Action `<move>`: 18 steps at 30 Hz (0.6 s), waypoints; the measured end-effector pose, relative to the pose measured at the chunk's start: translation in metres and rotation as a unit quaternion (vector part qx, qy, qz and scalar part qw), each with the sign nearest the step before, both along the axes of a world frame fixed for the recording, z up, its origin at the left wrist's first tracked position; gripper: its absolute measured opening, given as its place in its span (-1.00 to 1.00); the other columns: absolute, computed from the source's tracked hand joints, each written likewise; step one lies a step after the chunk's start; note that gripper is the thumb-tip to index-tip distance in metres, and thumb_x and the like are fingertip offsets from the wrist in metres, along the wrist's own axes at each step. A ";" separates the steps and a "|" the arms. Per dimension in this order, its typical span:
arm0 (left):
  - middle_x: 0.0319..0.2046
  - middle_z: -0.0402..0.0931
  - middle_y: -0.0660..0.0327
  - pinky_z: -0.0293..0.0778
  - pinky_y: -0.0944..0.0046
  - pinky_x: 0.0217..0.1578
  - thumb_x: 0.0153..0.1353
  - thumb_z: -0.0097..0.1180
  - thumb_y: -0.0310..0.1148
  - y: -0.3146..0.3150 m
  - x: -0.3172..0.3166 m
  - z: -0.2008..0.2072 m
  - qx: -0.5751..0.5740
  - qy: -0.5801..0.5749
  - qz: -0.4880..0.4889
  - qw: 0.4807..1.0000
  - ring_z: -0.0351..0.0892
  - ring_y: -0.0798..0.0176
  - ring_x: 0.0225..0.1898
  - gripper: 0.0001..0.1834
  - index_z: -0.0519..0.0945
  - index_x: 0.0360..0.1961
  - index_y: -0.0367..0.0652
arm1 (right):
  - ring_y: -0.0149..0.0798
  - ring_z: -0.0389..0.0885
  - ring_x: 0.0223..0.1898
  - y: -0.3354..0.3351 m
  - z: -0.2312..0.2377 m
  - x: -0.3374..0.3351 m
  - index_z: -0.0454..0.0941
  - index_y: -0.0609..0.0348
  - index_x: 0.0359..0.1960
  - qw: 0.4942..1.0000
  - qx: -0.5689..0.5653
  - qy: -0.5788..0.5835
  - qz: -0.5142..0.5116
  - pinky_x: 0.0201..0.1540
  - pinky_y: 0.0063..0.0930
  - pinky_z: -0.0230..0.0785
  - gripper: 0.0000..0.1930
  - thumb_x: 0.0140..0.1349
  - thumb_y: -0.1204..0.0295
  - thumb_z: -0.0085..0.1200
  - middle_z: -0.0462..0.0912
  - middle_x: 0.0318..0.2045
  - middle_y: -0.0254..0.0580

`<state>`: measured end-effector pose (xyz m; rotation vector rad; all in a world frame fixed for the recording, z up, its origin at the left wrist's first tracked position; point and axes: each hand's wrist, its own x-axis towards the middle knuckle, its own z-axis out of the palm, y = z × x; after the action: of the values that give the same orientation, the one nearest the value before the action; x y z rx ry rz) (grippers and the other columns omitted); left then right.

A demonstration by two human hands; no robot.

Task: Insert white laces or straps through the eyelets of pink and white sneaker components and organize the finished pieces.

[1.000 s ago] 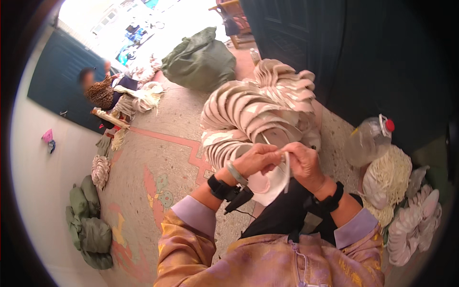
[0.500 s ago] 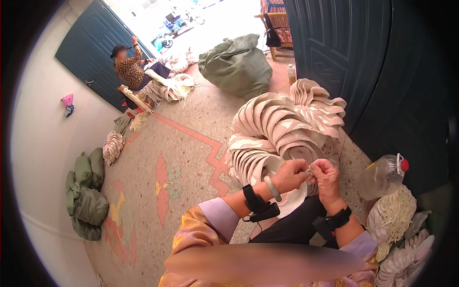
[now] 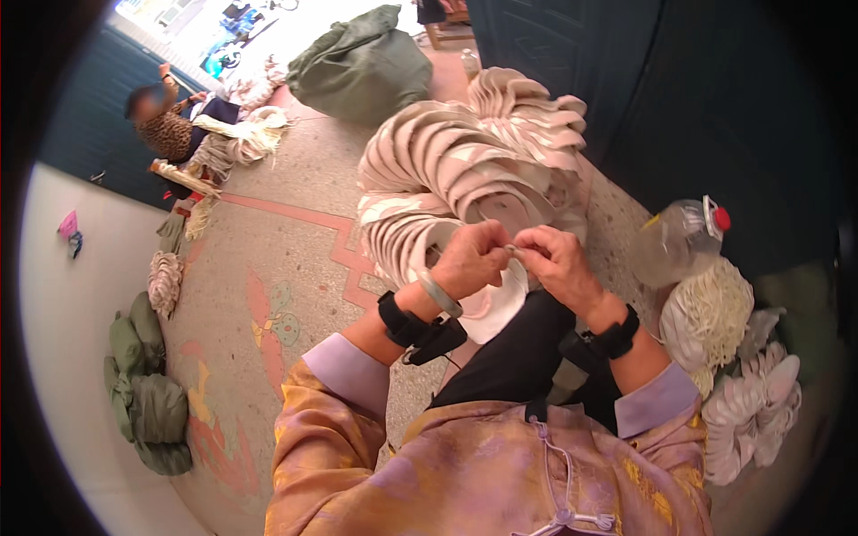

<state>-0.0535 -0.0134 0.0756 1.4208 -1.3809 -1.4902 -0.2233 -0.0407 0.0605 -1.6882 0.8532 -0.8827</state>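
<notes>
Over the lap, left hand [image 3: 469, 261] and right hand [image 3: 556, 262] had fingers closed, pinching the top rim of a white, curved, thin piece [image 3: 497, 305], just before the fanned stack [image 3: 465, 170].

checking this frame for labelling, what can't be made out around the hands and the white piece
Head view only:
- What the fingertips pinch: left hand and right hand meet over it; too small to tell.
- White piece: its upper edge is hidden by both hands, its lower edge lies against the black trousers.
- Stacked pile: its near base is hidden behind the hands.
- Bottle: contents unclear through the plastic.
</notes>
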 end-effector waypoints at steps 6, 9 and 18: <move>-0.75 0.39 0.19 0.34 0.34 -0.61 -0.03 0.04 -0.50 0.002 -0.012 -0.019 -0.241 -0.245 -0.009 0.939 0.45 0.32 -0.66 -0.93 0.45 -0.53 -0.29 | -0.60 0.34 -0.54 0.001 -0.026 -0.007 0.49 0.25 -0.41 0.980 0.185 -0.070 0.039 -0.51 -0.68 0.23 -0.93 0.13 0.52 -0.02 0.44 -0.58 -0.48; -0.71 0.40 0.09 0.34 0.23 -0.58 -0.08 0.04 -0.51 0.007 -0.016 -0.018 -0.288 -0.271 -0.047 0.917 0.46 0.09 -0.65 -0.94 0.45 -0.54 -0.28 | -0.60 0.33 -0.52 0.003 -0.032 -0.011 0.47 0.24 -0.40 0.974 0.212 -0.071 0.049 -0.46 -0.70 0.24 -0.93 0.15 0.52 -0.05 0.44 -0.56 -0.49; -0.54 0.43 0.09 0.39 0.17 -0.49 -0.13 0.00 -0.60 0.013 -0.016 -0.007 -0.258 -0.217 -0.037 0.941 0.48 0.02 -0.46 -0.83 0.42 -0.42 -0.22 | -0.56 0.37 -0.47 -0.002 -0.037 -0.026 0.47 0.14 -0.36 0.865 0.419 -0.234 0.147 -0.32 -0.67 0.27 -0.91 0.19 0.43 -0.05 0.44 -0.49 -0.48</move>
<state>-0.0692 -0.0004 0.0689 1.3998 -1.9354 -0.7748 -0.2489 -0.0429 0.0233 -0.7553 0.4982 -0.5398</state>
